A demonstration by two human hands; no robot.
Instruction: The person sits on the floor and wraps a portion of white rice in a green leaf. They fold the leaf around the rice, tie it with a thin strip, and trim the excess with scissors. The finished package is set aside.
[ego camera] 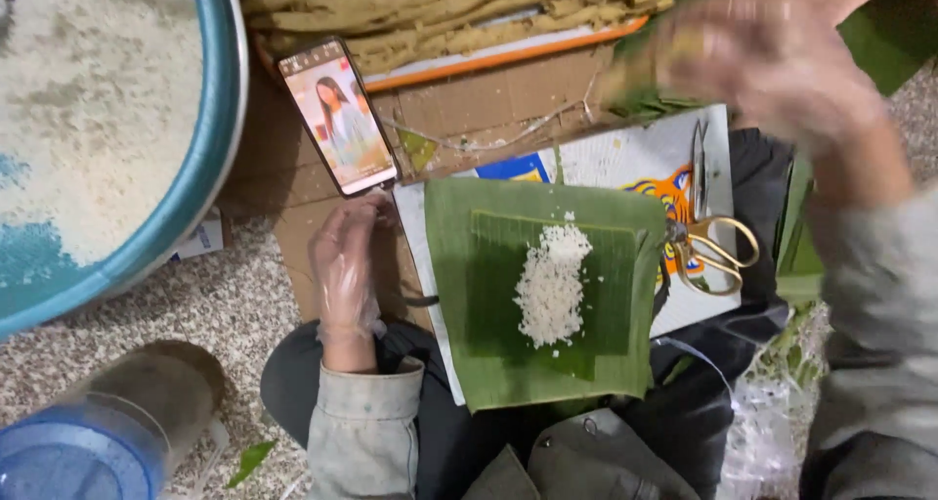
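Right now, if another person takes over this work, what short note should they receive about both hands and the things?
Left hand: in a thin clear glove, open, resting on the cardboard beside the phone, holding nothing.
Right hand: raised and blurred; it seems to hold something yellowish, but I cannot tell what.
Things: the banana leaves lie layered on a board on the lap, with a strip of white rice on top. The scissors lie to the right.
Done: leaves laid, rice placed.
Left: nothing on the rice yet; leaves unfolded.

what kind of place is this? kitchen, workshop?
Likely a home floor-level food-prep spot, not a proper kitchen: a big blue basin of rice, banana leaves with a rice heap on a board, and flattened cardboard over a speckled floor.
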